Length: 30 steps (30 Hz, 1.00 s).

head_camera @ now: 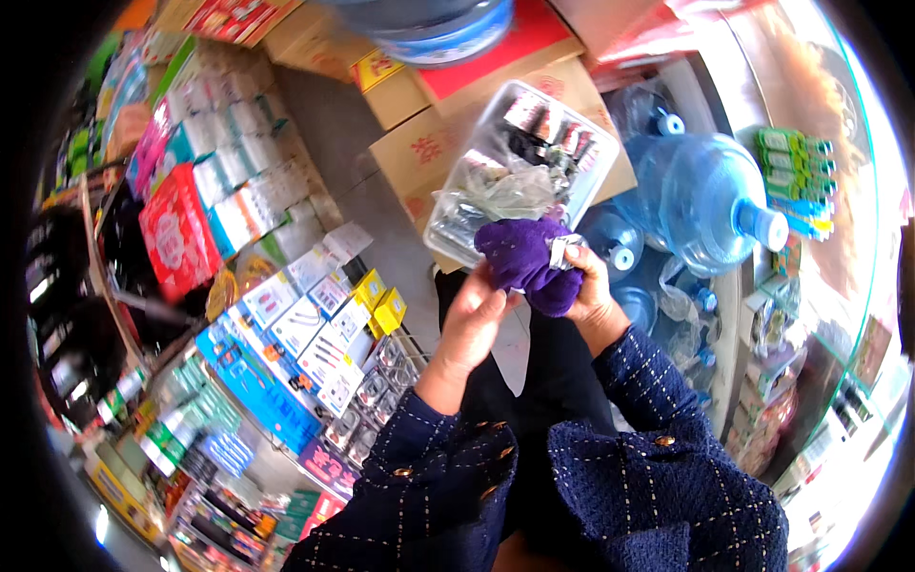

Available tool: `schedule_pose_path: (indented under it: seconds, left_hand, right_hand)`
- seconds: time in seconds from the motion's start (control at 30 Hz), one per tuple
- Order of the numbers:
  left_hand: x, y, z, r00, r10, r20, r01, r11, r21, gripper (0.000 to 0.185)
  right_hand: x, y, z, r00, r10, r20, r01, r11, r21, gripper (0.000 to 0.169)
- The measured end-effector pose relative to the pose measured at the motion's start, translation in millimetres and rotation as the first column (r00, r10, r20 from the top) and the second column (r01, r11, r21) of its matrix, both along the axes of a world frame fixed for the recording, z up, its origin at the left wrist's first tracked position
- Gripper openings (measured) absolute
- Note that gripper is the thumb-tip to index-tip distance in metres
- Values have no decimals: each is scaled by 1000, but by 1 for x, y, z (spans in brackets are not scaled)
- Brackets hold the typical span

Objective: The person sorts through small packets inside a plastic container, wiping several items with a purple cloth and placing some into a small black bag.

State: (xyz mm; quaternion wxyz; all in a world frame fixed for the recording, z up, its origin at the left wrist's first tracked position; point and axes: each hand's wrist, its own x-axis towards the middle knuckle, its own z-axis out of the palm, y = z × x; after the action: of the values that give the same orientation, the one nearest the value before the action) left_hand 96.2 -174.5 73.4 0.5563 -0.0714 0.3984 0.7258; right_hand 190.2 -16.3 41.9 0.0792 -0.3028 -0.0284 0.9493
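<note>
A bundle of purple fabric (525,261) with a whitish label or band on it is held up before me, over the near end of a clear plastic bin. My right hand (593,289) grips its right side, the thumb on the whitish band. My left hand (475,311) is at the lower left of the bundle with its palm partly turned up; whether its fingers close on the fabric cannot be made out. In the plastic bin (606,168) are clear plastic bags (511,191) and several small packaged items with printed labels. The bin rests on cardboard boxes.
Cardboard boxes (400,161) stand under and behind the bin, with a large water bottle (450,32) on top. More blue water bottles (693,193) lie at the right beside a glass display case (847,357). Shelves of packaged goods (243,164) and a blue display board (264,393) stand left.
</note>
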Motion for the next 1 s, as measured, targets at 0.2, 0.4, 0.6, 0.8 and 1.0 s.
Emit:
schedule_pose_path:
  seconds: [0.2,0.4,0.6,0.8,1.0]
  left_hand:
    - [26,1,-7,867,495,46,-493,868,-56,38]
    - [43,12,6,776,627,74,-629,777,14,34]
    - [50,-14,16,720,675,160,-687,726,29,32]
    - [69,-66,13,716,693,78,-693,720,-36,31]
    - [103,-104,12,689,724,18,-717,686,-125,32]
  right_hand:
    - [-22,-35,12,965,212,154,-233,962,140,48]
    - [-13,11,4,904,296,310,-424,718,552,53]
    - [-6,55,-17,901,304,309,-416,808,417,45]
    - [-3,115,-51,799,-55,599,-584,168,794,30]
    - [-7,131,-66,652,96,752,-757,153,636,26]
